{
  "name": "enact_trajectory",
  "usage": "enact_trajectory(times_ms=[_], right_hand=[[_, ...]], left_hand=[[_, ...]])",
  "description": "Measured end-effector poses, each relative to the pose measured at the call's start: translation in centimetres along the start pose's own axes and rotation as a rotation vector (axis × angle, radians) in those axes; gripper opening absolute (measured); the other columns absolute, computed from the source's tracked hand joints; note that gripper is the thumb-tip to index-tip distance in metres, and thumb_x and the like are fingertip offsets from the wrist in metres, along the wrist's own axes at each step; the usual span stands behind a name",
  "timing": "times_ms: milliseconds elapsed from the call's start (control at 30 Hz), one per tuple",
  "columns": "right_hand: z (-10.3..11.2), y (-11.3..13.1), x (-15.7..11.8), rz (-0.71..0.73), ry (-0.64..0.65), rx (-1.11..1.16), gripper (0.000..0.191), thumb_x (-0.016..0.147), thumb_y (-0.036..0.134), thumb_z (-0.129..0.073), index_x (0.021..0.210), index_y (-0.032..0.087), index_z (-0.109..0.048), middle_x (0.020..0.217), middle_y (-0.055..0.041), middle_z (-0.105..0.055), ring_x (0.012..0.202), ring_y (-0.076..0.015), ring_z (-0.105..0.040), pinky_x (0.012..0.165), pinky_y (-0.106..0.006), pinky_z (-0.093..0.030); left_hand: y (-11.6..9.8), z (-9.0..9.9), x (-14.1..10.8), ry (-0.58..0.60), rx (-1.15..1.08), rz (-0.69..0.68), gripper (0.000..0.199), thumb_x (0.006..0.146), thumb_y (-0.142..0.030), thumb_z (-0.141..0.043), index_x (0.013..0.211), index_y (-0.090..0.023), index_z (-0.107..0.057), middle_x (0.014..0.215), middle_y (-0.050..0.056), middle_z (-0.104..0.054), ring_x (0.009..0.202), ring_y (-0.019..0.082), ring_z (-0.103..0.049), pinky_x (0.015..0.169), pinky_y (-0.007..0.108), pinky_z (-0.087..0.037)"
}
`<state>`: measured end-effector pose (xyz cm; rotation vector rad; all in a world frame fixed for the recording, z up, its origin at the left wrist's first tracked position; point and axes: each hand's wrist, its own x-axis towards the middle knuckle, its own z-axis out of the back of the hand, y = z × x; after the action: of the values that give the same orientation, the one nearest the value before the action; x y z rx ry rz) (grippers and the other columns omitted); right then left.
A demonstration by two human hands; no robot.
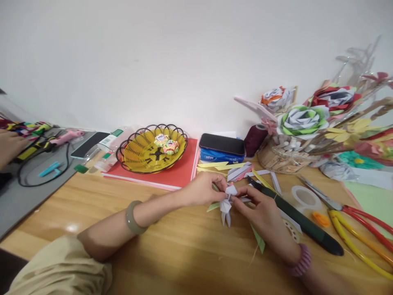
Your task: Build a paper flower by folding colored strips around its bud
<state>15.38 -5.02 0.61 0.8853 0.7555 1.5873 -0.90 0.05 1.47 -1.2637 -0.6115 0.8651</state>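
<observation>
A white folded paper-strip piece [225, 205] is held between my two hands above the wooden table. My left hand [204, 189] pinches it from the left, with thumb and fingers closed. From the right, my right hand [260, 209] grips its edge with thumb and forefinger. Light green strip ends [214, 207] stick out beside it, and a longer green strip [258, 239] hangs below my right hand. Part of the folding is hidden behind my fingers. Loose white and yellow paper strips [241, 171] lie just beyond my hands.
A yellow basket [138, 157] with small paper pieces stands on red paper [184, 176]. A phone [221, 144] rests on a blue pack. To the right lie a dark green tool [307, 223], tape [306, 197], scissors [325, 196] and yellow-handled pliers [353, 239]. Another person's hand [10, 145] shows far left.
</observation>
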Motion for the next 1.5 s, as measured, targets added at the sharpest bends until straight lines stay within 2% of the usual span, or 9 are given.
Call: enact_trajectory(times_ms=[300,500,767,933,1033,1233,1367,1433,1500], right_hand=[[0.1,0.1,0.2,-0.065,0.087,0.026,0.011,0.074,0.030,-0.057,0.073,0.019,-0.060,0.072,-0.0025,-0.066,0.067,-0.0179,-0.061,0.063,-0.028,-0.048],[-0.2,-0.1,-0.3,0.074,-0.017,-0.152,0.010,0.076,0.027,-0.054,0.069,0.021,-0.057,0.067,-0.0011,-0.065,0.062,-0.0175,-0.060,0.060,-0.028,-0.046],[-0.2,-0.9,-0.6,0.268,-0.059,-0.392,0.009,0.080,0.026,-0.050,0.077,0.021,-0.058,0.068,-0.0023,-0.066,0.060,-0.0169,-0.061,0.055,-0.027,-0.043],[0.2,-1.0,-0.8,0.429,-0.074,-0.528,0.012,0.084,0.023,-0.047,0.080,0.020,-0.058,0.068,-0.0025,-0.067,0.058,-0.0157,-0.062,0.056,-0.026,-0.042],[0.3,-1.1,-0.9,0.464,-0.115,-0.604,0.013,0.083,0.023,-0.046,0.081,0.020,-0.059,0.064,-0.0028,-0.067,0.054,-0.0163,-0.062,0.052,-0.026,-0.042],[0.5,-0.9,-0.8,0.543,-0.242,-0.602,0.013,0.084,0.018,-0.047,0.084,0.020,-0.059,0.070,-0.0049,-0.070,0.061,-0.0179,-0.065,0.056,-0.027,-0.046],[0.8,-0.8,-0.5,0.669,-0.201,-0.540,0.016,0.082,0.011,-0.049,0.086,0.023,-0.059,0.080,-0.0034,-0.071,0.076,-0.0184,-0.066,0.076,-0.032,-0.049],[1.0,-0.7,-0.3,0.720,-0.269,-0.526,0.018,0.079,0.010,-0.053,0.091,0.023,-0.058,0.091,-0.0054,-0.069,0.088,-0.0206,-0.064,0.085,-0.038,-0.046],[1.2,-0.4,-0.2,0.705,-0.430,-0.500,0.018,0.077,0.011,-0.057,0.091,0.021,-0.058,0.095,-0.0085,-0.066,0.092,-0.0232,-0.061,0.082,-0.040,-0.047]], left_hand=[[-0.5,0.0,-0.4,-0.022,0.181,0.036,0.005,0.061,-0.016,-0.061,0.062,-0.014,-0.056,0.065,-0.001,-0.061,0.059,0.009,-0.053,0.057,0.019,-0.039],[-0.1,-0.3,-0.5,-0.061,0.291,-0.045,0.005,0.062,-0.015,-0.057,0.060,-0.015,-0.052,0.064,-0.001,-0.059,0.060,0.010,-0.051,0.055,0.019,-0.037],[-0.2,-0.2,-0.8,0.011,0.343,-0.209,0.007,0.066,-0.009,-0.050,0.066,-0.016,-0.051,0.060,-0.004,-0.048,0.058,0.008,-0.044,0.054,0.018,-0.035],[-0.5,-0.2,-1.0,-0.028,0.384,-0.288,0.012,0.065,-0.005,-0.049,0.071,-0.015,-0.052,0.078,0.000,-0.052,0.067,0.009,-0.049,0.059,0.019,-0.039],[-0.7,-0.1,-0.8,-0.029,0.290,-0.308,0.011,0.064,-0.005,-0.050,0.069,-0.015,-0.051,0.082,0.002,-0.050,0.070,0.010,-0.050,0.058,0.019,-0.041],[-1.3,0.6,-0.2,0.032,-0.316,0.046,0.032,0.074,-0.023,-0.051,0.105,-0.017,-0.049,0.108,0.009,-0.053,0.068,0.010,-0.058,0.053,0.023,-0.049],[-1.0,0.6,0.1,0.145,-0.326,0.099,0.028,0.070,-0.030,-0.062,0.089,-0.011,-0.058,0.086,0.006,-0.061,0.062,0.010,-0.059,0.055,0.022,-0.050],[-0.8,0.4,0.2,0.043,-0.320,0.044,0.022,0.068,-0.027,-0.065,0.079,-0.011,-0.057,0.078,0.003,-0.060,0.062,0.009,-0.058,0.057,0.021,-0.050],[-0.7,0.3,0.2,-0.095,-0.296,-0.052,0.018,0.069,-0.025,-0.064,0.078,-0.012,-0.056,0.073,0.001,-0.058,0.060,0.008,-0.057,0.057,0.020,-0.050]])
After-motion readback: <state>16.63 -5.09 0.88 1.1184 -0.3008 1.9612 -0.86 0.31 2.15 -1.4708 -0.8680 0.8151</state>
